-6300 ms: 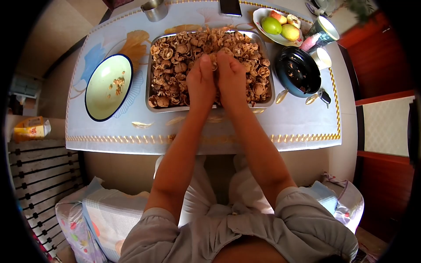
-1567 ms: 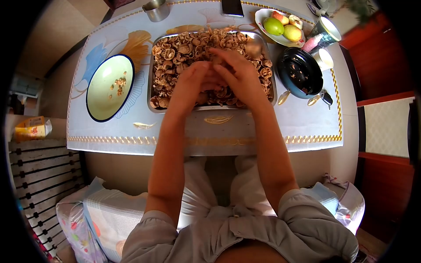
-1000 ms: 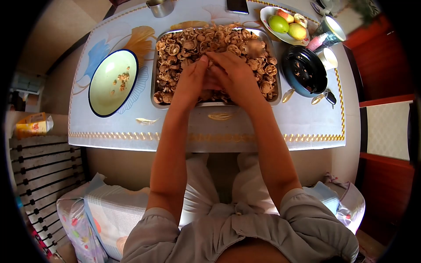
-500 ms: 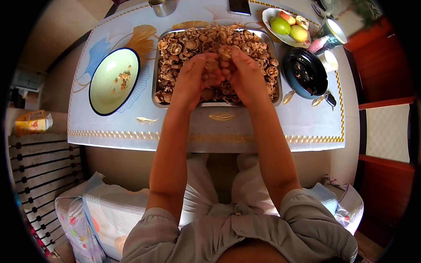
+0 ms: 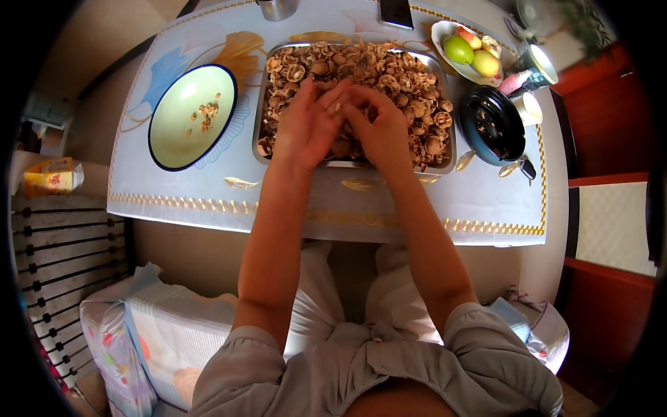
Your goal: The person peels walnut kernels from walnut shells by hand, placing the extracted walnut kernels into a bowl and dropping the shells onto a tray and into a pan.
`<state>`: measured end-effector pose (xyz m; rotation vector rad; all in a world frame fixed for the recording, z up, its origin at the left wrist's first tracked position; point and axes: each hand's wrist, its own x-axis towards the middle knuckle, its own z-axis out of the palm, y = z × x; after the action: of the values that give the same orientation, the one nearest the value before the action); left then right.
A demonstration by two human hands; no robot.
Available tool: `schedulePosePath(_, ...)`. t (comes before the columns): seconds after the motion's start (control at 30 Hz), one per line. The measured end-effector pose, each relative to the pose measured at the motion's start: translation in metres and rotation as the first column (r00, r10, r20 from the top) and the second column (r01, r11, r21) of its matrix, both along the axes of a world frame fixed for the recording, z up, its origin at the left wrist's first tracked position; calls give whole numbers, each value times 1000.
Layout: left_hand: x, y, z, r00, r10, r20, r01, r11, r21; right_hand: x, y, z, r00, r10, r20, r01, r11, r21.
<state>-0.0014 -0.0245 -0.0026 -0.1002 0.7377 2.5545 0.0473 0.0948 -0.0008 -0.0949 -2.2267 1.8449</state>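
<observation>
My left hand (image 5: 304,132) is over the walnut tray, palm turned up and fingers stretched out. A small pale walnut bit (image 5: 336,108) shows against its fingers. Against that palm, my right hand (image 5: 381,128) has its fingers curled in a pinch; what they hold, if anything, is hidden. Below both hands, walnut shells (image 5: 417,76) fill a rectangular metal tray (image 5: 450,139), some of them cracked halves. To the left, a pale green enamel bowl (image 5: 174,128) with a dark blue rim holds a few walnut pieces (image 5: 207,117).
Right of the tray sits a dark round dish (image 5: 479,142) with crumbs in it, beside a white paper cup (image 5: 529,110). A plate of fruit (image 5: 445,31), a patterned cup (image 5: 542,62), a phone (image 5: 396,12) and a metal cup (image 5: 278,8) stand farther back.
Both hands held a piece of shell between them before; now that shell is out of them. My left hand has opened flat, and my right fingers have moved onto its palm.
</observation>
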Motion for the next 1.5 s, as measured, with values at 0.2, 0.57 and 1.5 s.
schedulePosePath(0.2, 8, -5, 7, 999, -41, -35, 43, 997, 60, -1, -13, -2, 975, -23, -222, 124, 885, 448)
schedulePosePath(0.57, 5, -56, 14, 985, 174, -2, -174, 984, -37, -104, -34, 27, 887, 460, 33, -360, 736, -573)
schedulePosePath(1.5, 6, -112, 25, 581, 794, -176, -806, 592, 10, 2, -79, 2, 887, 453, -84, -356, 789, 500)
